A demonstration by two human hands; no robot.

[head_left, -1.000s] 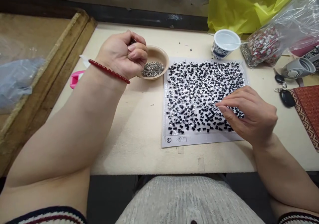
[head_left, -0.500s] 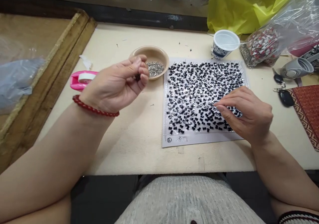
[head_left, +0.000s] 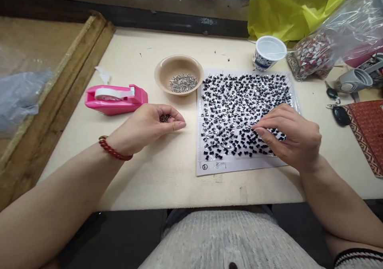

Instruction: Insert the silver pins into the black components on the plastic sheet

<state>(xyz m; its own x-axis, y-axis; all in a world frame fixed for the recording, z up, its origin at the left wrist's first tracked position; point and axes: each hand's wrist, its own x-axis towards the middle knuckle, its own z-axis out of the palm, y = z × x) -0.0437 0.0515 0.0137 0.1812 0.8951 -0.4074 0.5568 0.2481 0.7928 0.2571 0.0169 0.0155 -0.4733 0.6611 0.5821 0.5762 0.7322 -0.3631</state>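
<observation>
My left hand (head_left: 158, 121) rests low over the table with its fingers curled round a little heap of small metal pins (head_left: 164, 118). Thumb and fingertips are together. My right hand (head_left: 289, 135) is in a pinch above a white sheet (head_left: 206, 171); whatever lies between its fingertips is too small to make out. Small black pieces (head_left: 227, 117) cover the sheet in large number, and thin pins stick up from some along the far edge. Beyond my left hand stands a beige bowl (head_left: 163, 71) with a pile of loose metal pins (head_left: 184, 83).
A pink tape dispenser (head_left: 116, 106) sits left of the bowl. Behind the sheet are a white cup (head_left: 267, 53), a clear bag of red and white pieces (head_left: 317, 55) and a yellow bag (head_left: 278, 10). Keys (head_left: 341, 115) and a grey cup (head_left: 353, 81) lie at right.
My left hand has come down from in front of the bowl toward the table, uncovering the bowl and tape dispenser. My right hand stays pinched over the sheet, shifted slightly left.
</observation>
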